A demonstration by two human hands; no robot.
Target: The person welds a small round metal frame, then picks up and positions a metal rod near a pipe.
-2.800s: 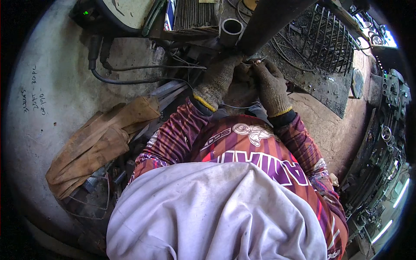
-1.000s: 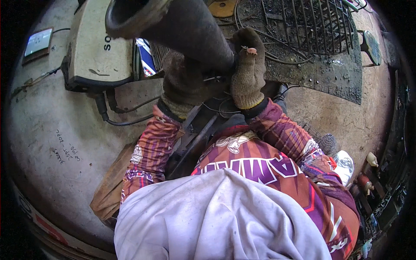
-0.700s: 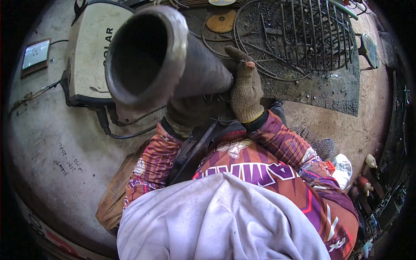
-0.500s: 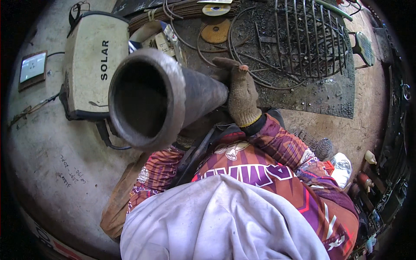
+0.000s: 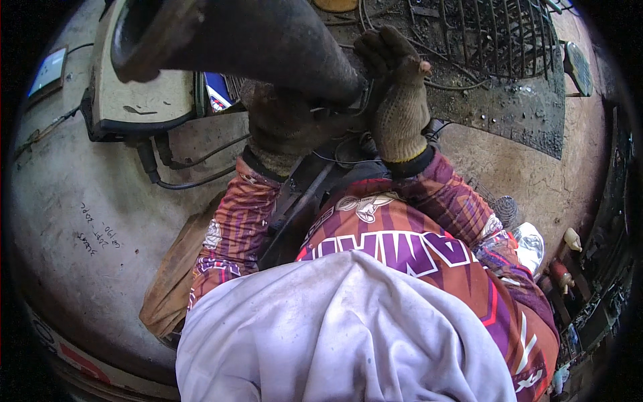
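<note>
Across the lower middle of my feed, a draped white cloth [image 5: 341, 328] fills the foreground, a maroon striped jersey [image 5: 455, 281] showing beyond it. At upper right I have a dark steel tabletop [image 5: 495, 110] strewn with black grit. The wide metal pipe [image 5: 268, 47] slants through the upper left, its open end toward my camera and its other end down between the 2 gloved hands. Behind it I make out a cream-cased machine [image 5: 154, 100], partly hidden. A grate of metal bars [image 5: 495, 40] sits on the tabletop, and a brown cloth [image 5: 175, 275] lies at lower left. The left hand [image 5: 278, 124] is just under the pipe in my view; I cannot tell how its shadowed fingers are set. The right hand [image 5: 400, 100] is beside the pipe's lower end, fingers stretched out and close together, 1 bare fingertip showing; I cannot tell whether it touches the metal. Black cables [image 5: 197, 183] leave the machine, and part of an orange-brown disc [image 5: 336, 5] shows up top.
</note>
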